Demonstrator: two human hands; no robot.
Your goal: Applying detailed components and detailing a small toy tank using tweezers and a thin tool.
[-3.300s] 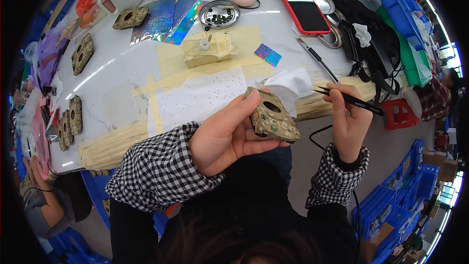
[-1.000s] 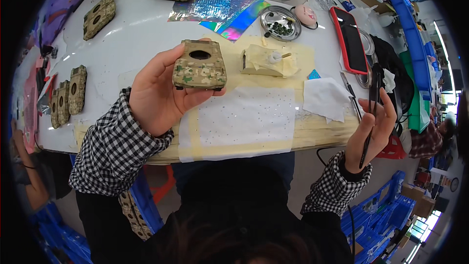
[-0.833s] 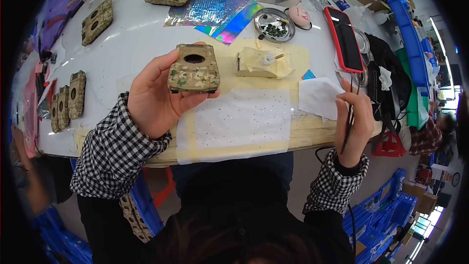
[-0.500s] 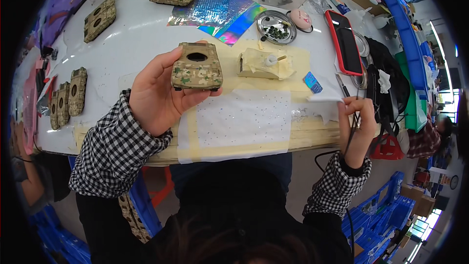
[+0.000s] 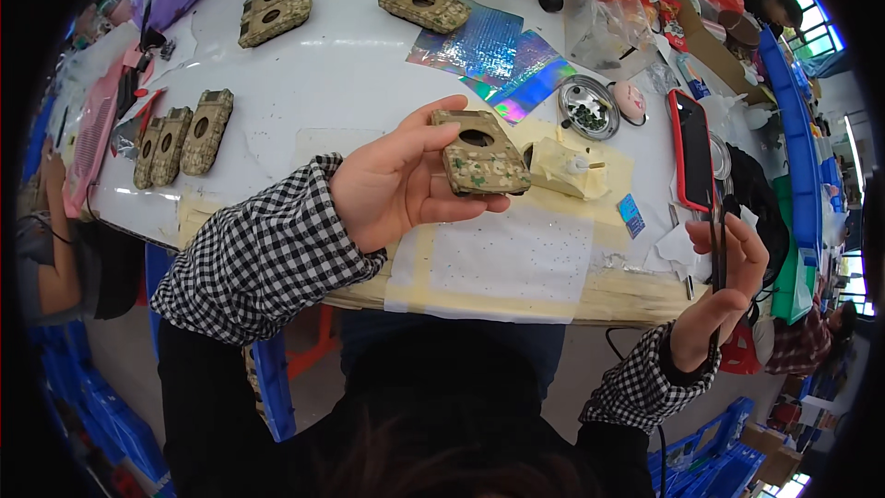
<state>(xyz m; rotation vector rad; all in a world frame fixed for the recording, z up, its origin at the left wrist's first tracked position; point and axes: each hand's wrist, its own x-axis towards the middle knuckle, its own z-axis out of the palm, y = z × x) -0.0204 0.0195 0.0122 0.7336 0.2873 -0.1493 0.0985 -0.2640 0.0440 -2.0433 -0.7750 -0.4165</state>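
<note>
My left hand (image 5: 387, 186) holds up a camouflage-patterned toy tank hull (image 5: 489, 164) with a round hole in its top, thumb along one side and fingers beneath. My right hand (image 5: 726, 302) is raised at the right of the table, closed around dark tweezers (image 5: 718, 254) whose tips point away from me. Below the hull lies a white sheet (image 5: 498, 263) sprinkled with tiny specks and taped down. Just beyond the hull sits a block wrapped in masking tape (image 5: 564, 173), a small white knob with a stick on it. A crumpled white tissue (image 5: 680, 247) lies beside my right hand.
More camouflage hulls (image 5: 207, 132) stand at the left and far side. Shiny holographic sheets (image 5: 479, 44), a round tin of dark bits (image 5: 590, 109), a small blue card (image 5: 631, 216) and a red-cased phone (image 5: 691, 149) lie about. Plastic bags crowd the far right.
The head view has shifted, so the table sits differently in it. My left hand has tilted the hull. A white piece near my right fingertips is no longer there; the right hand has turned.
</note>
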